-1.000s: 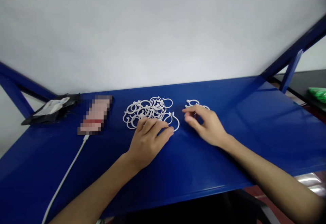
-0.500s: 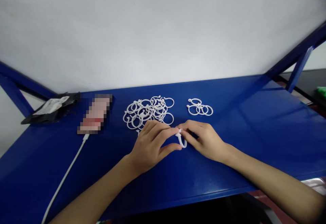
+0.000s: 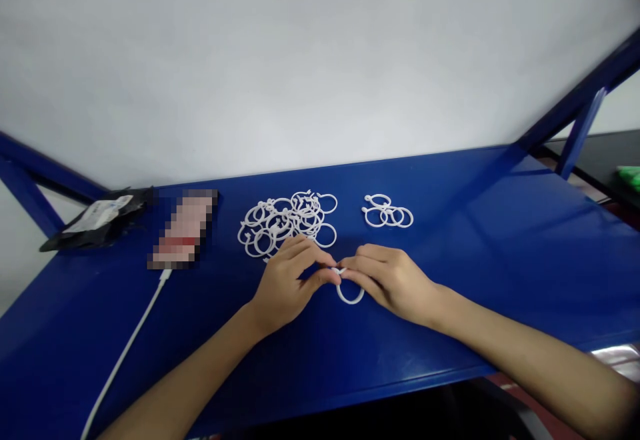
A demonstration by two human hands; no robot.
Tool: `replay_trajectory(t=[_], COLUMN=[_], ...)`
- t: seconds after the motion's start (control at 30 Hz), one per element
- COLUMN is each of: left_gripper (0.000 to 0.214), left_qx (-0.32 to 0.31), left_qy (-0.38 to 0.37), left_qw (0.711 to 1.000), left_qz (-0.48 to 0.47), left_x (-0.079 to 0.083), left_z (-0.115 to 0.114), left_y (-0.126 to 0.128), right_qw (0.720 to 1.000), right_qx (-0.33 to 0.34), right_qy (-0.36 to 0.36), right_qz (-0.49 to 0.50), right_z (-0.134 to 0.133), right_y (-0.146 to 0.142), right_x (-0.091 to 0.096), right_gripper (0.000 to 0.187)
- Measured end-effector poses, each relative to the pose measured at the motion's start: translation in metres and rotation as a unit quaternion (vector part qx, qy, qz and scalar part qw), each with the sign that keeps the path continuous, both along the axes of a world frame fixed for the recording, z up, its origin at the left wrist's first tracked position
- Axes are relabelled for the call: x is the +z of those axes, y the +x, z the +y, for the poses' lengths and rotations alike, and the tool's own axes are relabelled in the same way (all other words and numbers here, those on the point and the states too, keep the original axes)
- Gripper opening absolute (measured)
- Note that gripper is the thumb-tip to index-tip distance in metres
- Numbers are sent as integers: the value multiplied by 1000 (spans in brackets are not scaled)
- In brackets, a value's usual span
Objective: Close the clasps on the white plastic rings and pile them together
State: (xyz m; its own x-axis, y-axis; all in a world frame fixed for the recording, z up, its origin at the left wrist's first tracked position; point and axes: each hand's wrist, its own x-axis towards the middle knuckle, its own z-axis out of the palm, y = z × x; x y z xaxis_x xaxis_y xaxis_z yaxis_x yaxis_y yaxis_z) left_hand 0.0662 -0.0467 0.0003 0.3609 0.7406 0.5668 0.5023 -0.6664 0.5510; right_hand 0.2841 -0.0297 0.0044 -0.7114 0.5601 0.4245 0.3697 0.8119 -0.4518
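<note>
Both my hands meet over the blue table (image 3: 450, 307) and pinch one white plastic ring (image 3: 349, 294) between them. My left hand (image 3: 287, 283) grips the ring's top left end with thumb and fingers. My right hand (image 3: 390, 280) pinches the top right end. The ring hangs down from the fingertips, just above or on the table. Behind my left hand lies a pile of several loose white rings (image 3: 287, 221). A small group of several rings (image 3: 387, 213) lies apart, further right.
A pixelated flat device (image 3: 183, 230) lies at the left with a white cable (image 3: 127, 353) running toward the front edge. A black packet with a label (image 3: 97, 220) sits at the far left. Blue frame struts (image 3: 580, 127) rise at the right.
My left hand drew one ring out of the pile and my right hand left the small group; both came together nearer me, now holding the ring at its ends.
</note>
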Motion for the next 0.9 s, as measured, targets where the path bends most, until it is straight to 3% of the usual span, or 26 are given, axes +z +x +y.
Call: replay_trajectory(t=[0.23, 0.37, 0.5, 0.67, 0.9], left_gripper=[22, 21, 24, 20, 12], left_qx=[2, 3, 89, 215, 223], left_qy=[45, 43, 73, 117, 119], left_qw=[999, 997, 983, 939, 925], left_qz=[23, 66, 146, 242, 284], left_x=[-5, -11, -12, -14, -17], left_z=[-3, 3, 14, 22, 25], left_y=[3, -1, -11, -21, -25], right_qw=[990, 990, 993, 955, 930], right_qx=[38, 29, -87, -287, -360], right_qy=[134, 125, 54, 61, 26], right_qz=[-25, -54, -61, -43, -74], right_z=[-3, 2, 20, 57, 85], right_y=[1, 0, 8, 39, 62], right_x=[-1, -2, -3, -7, -19], right_gripper=[30, 32, 32, 32, 36])
